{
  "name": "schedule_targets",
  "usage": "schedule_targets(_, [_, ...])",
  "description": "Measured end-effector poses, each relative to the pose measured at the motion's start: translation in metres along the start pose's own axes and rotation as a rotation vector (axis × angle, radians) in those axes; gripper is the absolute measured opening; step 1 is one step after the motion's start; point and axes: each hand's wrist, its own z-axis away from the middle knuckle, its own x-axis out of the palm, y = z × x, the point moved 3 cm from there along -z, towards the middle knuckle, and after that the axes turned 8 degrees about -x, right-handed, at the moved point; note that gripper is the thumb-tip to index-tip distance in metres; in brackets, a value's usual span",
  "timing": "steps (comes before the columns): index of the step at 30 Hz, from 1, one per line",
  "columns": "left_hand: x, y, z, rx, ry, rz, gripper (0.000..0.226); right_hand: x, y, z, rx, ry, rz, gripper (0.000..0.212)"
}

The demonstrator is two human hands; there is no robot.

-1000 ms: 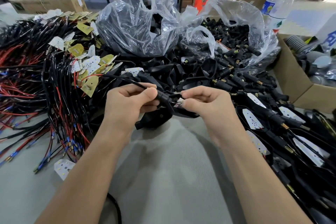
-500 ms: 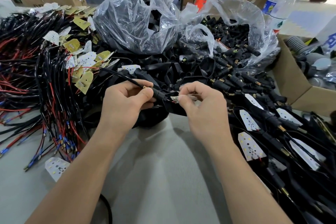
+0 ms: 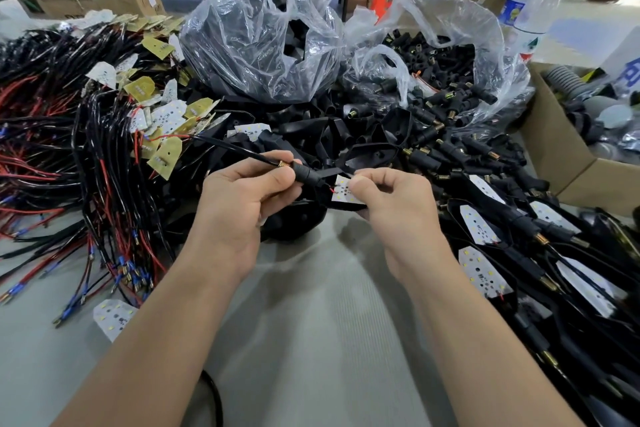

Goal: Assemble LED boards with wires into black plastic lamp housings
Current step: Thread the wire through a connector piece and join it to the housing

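Observation:
My left hand (image 3: pixel 239 204) grips the stem of a black lamp housing (image 3: pixel 311 180) where a black wire (image 3: pixel 239 151) with a brass threaded end enters it. My right hand (image 3: pixel 391 201) pinches a white LED board (image 3: pixel 341 190) with a short red lead, holding it at the housing's open end. Both hands meet above the grey table, in front of a heap of loose black housings (image 3: pixel 332 135). The rest of the held housing is hidden behind my fingers.
Wired LED boards (image 3: pixel 162 121) with red and black leads lie in a pile on the left. Two clear bags (image 3: pixel 256 38) of black parts stand behind. Finished lamps (image 3: pixel 485 229) are stacked right. A cardboard box (image 3: pixel 561 156) and water bottles (image 3: pixel 533 10) sit far right. A loose board (image 3: pixel 112 317) lies near left.
The white LED board has come further out into view between my right fingers. My left hand kept its grip on the stem, and the view shifted slightly.

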Motion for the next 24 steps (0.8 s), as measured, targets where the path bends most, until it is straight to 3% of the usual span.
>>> schedule_targets(4, [0.002, 0.000, 0.001, -0.043, -0.028, 0.069, 0.013, -0.003, -0.007, 0.003, 0.100, -0.029, -0.239, 0.029])
schedule_targets(7, [0.003, 0.000, 0.001, -0.069, -0.069, 0.068, 0.008, -0.008, -0.012, 0.003, 0.002, 0.019, -0.218, 0.019])
schedule_targets(10, [0.001, 0.002, 0.001, -0.070, -0.098, 0.082, 0.010, -0.013, -0.013, -0.001, -0.043, -0.003, -0.251, 0.033])
schedule_targets(13, [0.001, 0.003, 0.001, -0.080, -0.121, 0.092, 0.012, -0.012, -0.012, -0.002, 0.010, -0.119, -0.267, 0.018])
schedule_targets(16, [0.001, 0.002, 0.000, -0.100, -0.099, 0.034, 0.007, -0.015, -0.011, -0.004, -0.029, -0.027, -0.209, 0.015])
schedule_targets(19, [-0.002, 0.003, -0.002, -0.058, -0.057, -0.046, 0.024, -0.018, -0.013, -0.004, -0.029, 0.053, -0.234, 0.021])
schedule_targets(24, [-0.003, 0.002, -0.004, 0.004, 0.021, -0.022, 0.019, -0.012, -0.016, -0.003, 0.077, -0.116, -0.484, 0.027])
